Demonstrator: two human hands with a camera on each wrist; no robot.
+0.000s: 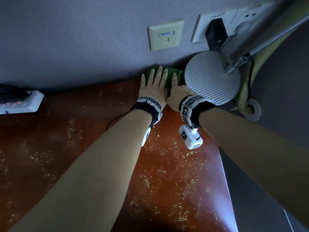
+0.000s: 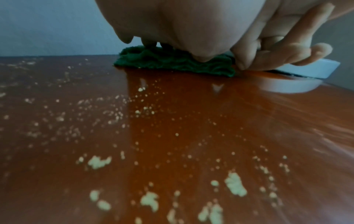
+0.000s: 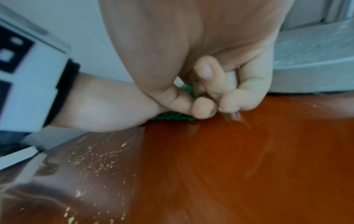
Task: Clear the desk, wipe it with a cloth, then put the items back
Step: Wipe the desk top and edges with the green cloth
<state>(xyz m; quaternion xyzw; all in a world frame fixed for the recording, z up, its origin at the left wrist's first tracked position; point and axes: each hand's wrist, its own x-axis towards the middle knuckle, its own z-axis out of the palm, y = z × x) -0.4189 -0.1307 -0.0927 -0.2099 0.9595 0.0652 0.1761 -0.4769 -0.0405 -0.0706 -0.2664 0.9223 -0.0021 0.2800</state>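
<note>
Reddish-brown desk (image 1: 175, 128), strewn with pale crumbs (image 1: 168, 151), is seen from the head camera mid-wipe: a green cloth (image 1: 173, 71) is pressed flat against the wall edge under the left hand (image 1: 153, 84), fingers straight and spread, nothing gripped. The right hand (image 1: 178, 93) is laid just beside it at the cloth's right edge, touching the round ribbed lamp base (image 1: 212, 77). The wiping step is judged under way and far from done; a long pull back toward the body, through the crumbs, is what the next move would call for. A white power strip (image 1: 21, 102) lies well to the left of the hands, wall sockets (image 1: 164, 35) above them.

From the left wrist, the cloth (image 2: 172, 63) is shown bunched under the palm (image 2: 182, 30), crumbs (image 2: 235, 184) scattered thickly on the near side.

From the right wrist, the right hand's fingers (image 3: 241, 94) are seen curled, thumb tip (image 3: 205, 109) against them, with cloth (image 3: 172, 117) beneath; whether a fold is pinched cannot be told from this blurred view. The lamp base (image 3: 314, 68), hard by on the right, is likely to block a sideways stroke.
</note>
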